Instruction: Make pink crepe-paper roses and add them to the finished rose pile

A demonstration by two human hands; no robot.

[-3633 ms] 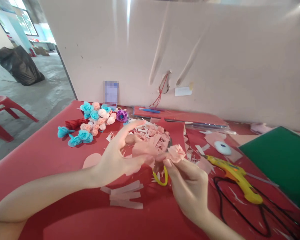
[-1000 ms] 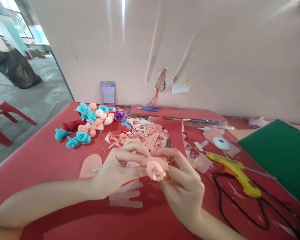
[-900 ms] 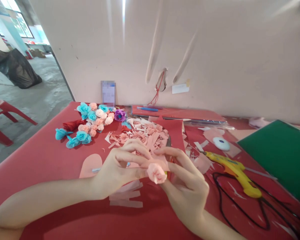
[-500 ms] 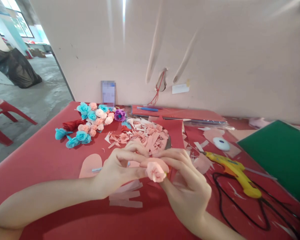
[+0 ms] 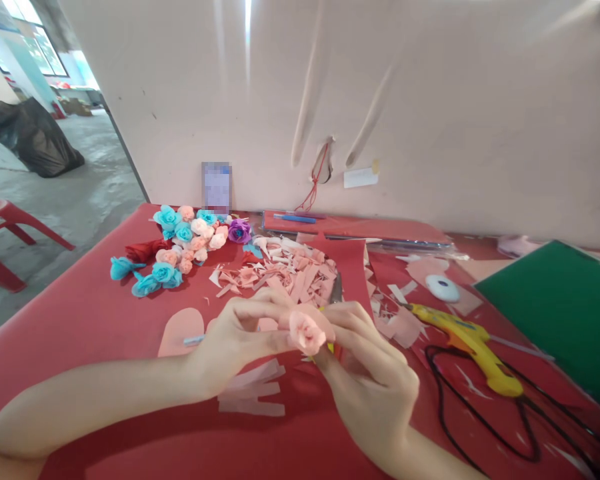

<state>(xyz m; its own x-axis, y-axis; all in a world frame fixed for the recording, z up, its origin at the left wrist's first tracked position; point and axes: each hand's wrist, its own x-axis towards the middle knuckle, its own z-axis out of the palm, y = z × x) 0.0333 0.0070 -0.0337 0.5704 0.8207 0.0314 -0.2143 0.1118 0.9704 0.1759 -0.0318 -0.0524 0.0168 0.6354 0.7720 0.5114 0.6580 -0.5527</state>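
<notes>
A small pink paper flower (image 5: 307, 332) with a wider petal behind its bud is held between my two hands, above the red table. My left hand (image 5: 243, 340) pinches it from the left between thumb and fingers. From the other side, the fingers and thumb of my right hand (image 5: 375, 367) close on its edge. Under the hands lie cut pink paper strips (image 5: 260, 390) and a rounded pink petal piece (image 5: 183, 327). A grey metal blade (image 5: 336, 289) shows just beyond my right hand; yellow and orange bits appear beneath it, mostly hidden.
Finished blue, pink, red and purple paper flowers (image 5: 193, 240) lie at the back left. Pink scraps (image 5: 300, 270) are heaped mid-table. To the right are a yellow glue gun (image 5: 480, 350) with a black cord, a white oval device (image 5: 443, 288) and a green sheet (image 5: 555, 313).
The flower has shifted slightly left and up and turned a little between my fingers. My right hand has moved slightly, uncovering more of the grey blade.
</notes>
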